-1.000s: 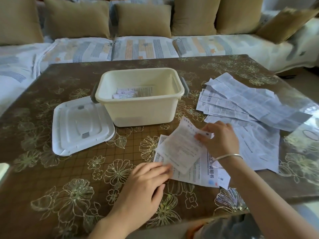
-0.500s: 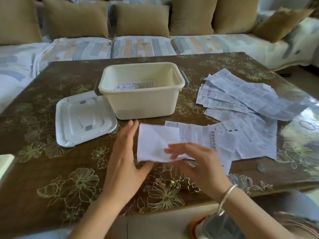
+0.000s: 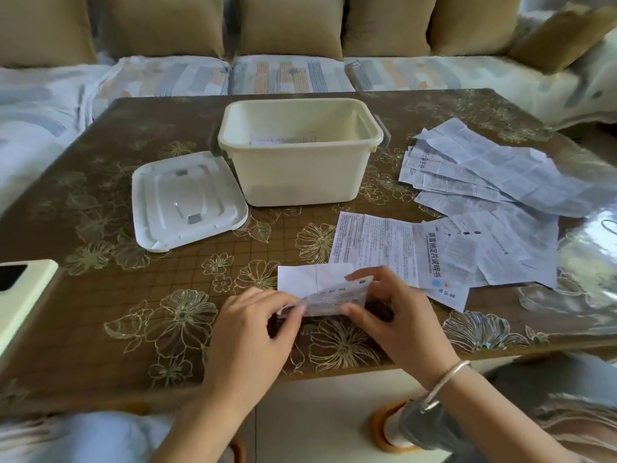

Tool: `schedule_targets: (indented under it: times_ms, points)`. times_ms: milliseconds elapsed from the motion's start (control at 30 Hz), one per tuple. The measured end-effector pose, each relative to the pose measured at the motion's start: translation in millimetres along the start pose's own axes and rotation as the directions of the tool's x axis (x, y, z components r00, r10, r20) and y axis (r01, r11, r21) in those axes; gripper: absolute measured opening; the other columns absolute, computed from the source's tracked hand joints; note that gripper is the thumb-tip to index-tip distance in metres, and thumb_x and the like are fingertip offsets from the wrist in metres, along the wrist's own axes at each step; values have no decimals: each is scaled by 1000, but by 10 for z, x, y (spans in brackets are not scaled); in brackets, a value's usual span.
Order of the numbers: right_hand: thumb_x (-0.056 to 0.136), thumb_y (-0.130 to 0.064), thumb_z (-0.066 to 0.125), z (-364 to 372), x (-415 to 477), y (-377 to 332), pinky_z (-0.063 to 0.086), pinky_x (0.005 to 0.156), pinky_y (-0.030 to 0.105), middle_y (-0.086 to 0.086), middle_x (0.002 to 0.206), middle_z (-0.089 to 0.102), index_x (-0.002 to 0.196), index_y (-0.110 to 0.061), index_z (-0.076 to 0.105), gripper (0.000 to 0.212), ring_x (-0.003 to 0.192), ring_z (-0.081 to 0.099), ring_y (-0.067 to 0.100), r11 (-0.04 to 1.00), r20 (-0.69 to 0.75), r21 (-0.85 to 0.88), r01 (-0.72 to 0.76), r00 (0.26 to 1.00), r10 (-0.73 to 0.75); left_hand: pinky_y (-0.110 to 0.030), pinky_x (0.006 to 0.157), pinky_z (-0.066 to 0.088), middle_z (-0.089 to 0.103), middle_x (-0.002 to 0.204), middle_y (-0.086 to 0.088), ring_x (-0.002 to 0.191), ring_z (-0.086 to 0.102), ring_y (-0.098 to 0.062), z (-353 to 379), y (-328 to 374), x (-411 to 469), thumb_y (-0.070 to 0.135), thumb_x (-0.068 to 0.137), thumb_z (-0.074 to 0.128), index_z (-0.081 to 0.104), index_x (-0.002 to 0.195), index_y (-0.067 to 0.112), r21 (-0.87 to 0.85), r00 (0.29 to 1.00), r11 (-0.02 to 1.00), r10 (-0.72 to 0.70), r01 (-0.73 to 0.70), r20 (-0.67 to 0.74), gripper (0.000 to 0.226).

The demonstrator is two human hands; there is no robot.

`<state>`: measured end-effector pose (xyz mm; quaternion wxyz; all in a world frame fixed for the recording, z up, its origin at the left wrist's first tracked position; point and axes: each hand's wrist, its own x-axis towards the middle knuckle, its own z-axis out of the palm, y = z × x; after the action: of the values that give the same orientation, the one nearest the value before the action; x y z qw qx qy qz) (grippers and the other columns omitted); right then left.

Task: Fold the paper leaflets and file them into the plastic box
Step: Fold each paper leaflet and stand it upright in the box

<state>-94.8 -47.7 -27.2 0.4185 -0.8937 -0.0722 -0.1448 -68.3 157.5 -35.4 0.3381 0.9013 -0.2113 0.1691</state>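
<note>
A white leaflet (image 3: 315,283) lies near the table's front edge, its near half lifted and bent over. My left hand (image 3: 253,332) pinches its left edge and my right hand (image 3: 397,315) pinches its right edge. Behind it stands the open cream plastic box (image 3: 297,175), with a few folded leaflets (image 3: 283,139) lying on its bottom. To the right of my hands a flat printed leaflet (image 3: 377,245) lies on the table. A spread pile of unfolded leaflets (image 3: 494,182) covers the right side of the table.
The box's white lid (image 3: 185,198) lies flat left of the box. A phone (image 3: 20,292) sits at the left table edge. The brown floral table (image 3: 100,262) has a sofa with cushions (image 3: 290,25) behind it. My right wrist carries a silver bangle (image 3: 447,379).
The leaflet was picked from the pile, laid flat before me, and its near half is now raised and bent over between both hands. The view has tilted slightly downward.
</note>
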Motion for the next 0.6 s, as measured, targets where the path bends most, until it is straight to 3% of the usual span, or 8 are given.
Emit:
schedule_targets:
  times_ms: [67,167,267,400,500,600]
  points:
    - [75,-55,60,46,25,9,57,73,25,-22,92,69,109,-33,48,43,85,66,-4,997,-11,20,-81,997,81,-20,60,44,63,77,18,70,54,-5,31,27,14,35,89,60,72,86,20,71,998,996,-53,55,-26,19]
    - [81,-39,67,92,64,26,56,72,26,-16,87,71,122,-28,43,49,80,66,2,995,-43,-18,-100,994,99,-7,62,30,67,87,10,69,51,-2,114,46,64,25,84,71,67,96,16,105,990,985,-134,138,-48,15]
    - [81,-35,69,143,71,53,56,71,27,-14,89,65,129,-30,39,57,80,63,4,991,-71,-79,-104,993,98,-15,65,38,67,103,10,73,56,-4,170,29,77,27,82,74,60,121,19,100,985,980,-172,173,-10,42]
    - [80,-31,71,199,64,92,55,79,32,-16,104,52,129,-28,46,56,94,55,6,982,-81,-185,-47,996,32,-19,66,49,55,128,3,84,62,-10,183,1,64,31,80,71,53,132,18,98,984,980,-173,175,-33,57]
    - [81,-30,69,206,68,121,56,80,36,-11,123,47,127,-26,50,50,109,52,12,982,-71,-187,-17,997,4,-26,82,53,44,142,-1,109,54,-11,198,-18,55,29,78,74,60,127,20,130,986,978,-155,163,-63,53]
    - [79,-31,66,208,72,130,57,79,38,-5,136,41,126,-26,51,49,118,50,17,981,-66,-193,-10,998,-3,-36,96,49,56,127,1,119,47,-16,208,-21,59,24,78,71,70,111,20,183,995,979,-74,85,-68,33]
